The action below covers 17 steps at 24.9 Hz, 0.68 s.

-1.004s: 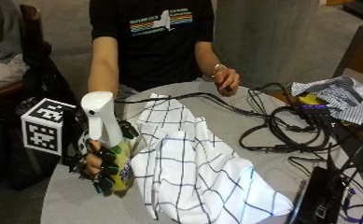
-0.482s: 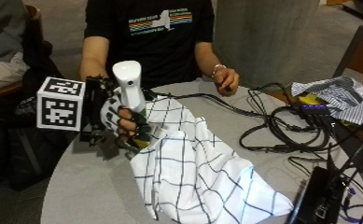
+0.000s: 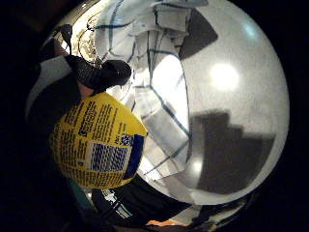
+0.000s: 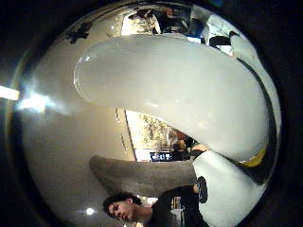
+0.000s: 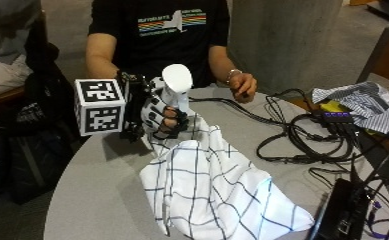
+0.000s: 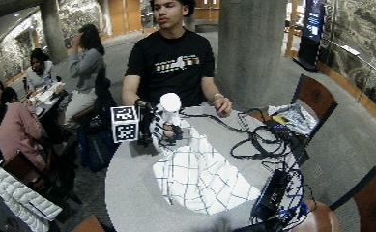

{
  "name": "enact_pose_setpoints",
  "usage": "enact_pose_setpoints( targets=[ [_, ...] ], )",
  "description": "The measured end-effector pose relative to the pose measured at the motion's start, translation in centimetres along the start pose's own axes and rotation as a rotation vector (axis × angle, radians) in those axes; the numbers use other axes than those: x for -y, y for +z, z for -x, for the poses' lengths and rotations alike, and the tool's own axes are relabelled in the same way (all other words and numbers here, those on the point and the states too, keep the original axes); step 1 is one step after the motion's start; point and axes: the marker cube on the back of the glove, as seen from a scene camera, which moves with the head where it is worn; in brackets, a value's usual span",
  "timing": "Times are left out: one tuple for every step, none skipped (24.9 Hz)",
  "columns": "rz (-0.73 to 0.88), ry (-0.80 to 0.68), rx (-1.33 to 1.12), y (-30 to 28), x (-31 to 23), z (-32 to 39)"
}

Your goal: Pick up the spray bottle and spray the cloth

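Note:
The spray bottle [image 5: 176, 84] has a white spray head and a yellow labelled body [image 3: 99, 145]. My gloved right hand [image 5: 159, 114] grips it by the neck and holds it upright, lifted off the round grey table [image 5: 94, 200] at its far left side. The white spray head [image 4: 175, 90] fills the thumb side palm view. A white cloth with dark check lines [image 5: 210, 187] lies crumpled on the table, just below and to the right of the bottle. The cloth [image 3: 154, 72] shows under the bottle in the little finger side palm view.
The person's bare hand [image 5: 242, 85] rests on the table's far edge. Tangled black cables [image 5: 300, 140] and black devices [image 5: 344, 210] cover the right side. A striped cloth [image 5: 360, 100] lies at the far right. A grey pillar [image 5: 280, 35] stands behind.
My hand has carried the bottle up off the table and rightwards, from beside the cloth's left edge to above its near corner.

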Motion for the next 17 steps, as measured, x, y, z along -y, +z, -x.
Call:
enact_pose_setpoints(
  targets=[
    [0.004,0.023,-0.002,0.18,-0.05,-0.10],
    [0.006,0.046,-0.005,0.30,-0.09,-0.24],
    [0.008,0.068,-0.006,0.37,-0.16,-0.40],
    [0.010,0.089,-0.007,0.39,-0.23,-0.57],
    [0.011,0.109,-0.006,0.37,-0.31,-0.73],
    [0.010,0.125,-0.004,0.32,-0.39,-0.87],
    [0.009,0.137,-0.003,0.25,-0.44,-0.96],
    [0.006,0.145,-0.003,0.16,-0.48,-1.00],
    [0.003,0.149,-0.005,0.08,-0.50,-1.01],
    [-0.001,0.151,-0.009,-0.01,-0.51,-0.97],
    [-0.003,0.154,-0.013,-0.08,-0.52,-0.90],
    [-0.004,0.157,-0.017,-0.15,-0.54,-0.82],
    [-0.001,0.162,-0.024,-0.21,-0.57,-0.74],
    [0.003,0.168,-0.030,-0.26,-0.63,-0.68],
    [0.006,0.173,-0.037,-0.29,-0.69,-0.67],
    [0.008,0.178,-0.041,-0.30,-0.75,-0.68],
    [0.008,0.182,-0.045,-0.28,-0.80,-0.69]
  ],
)
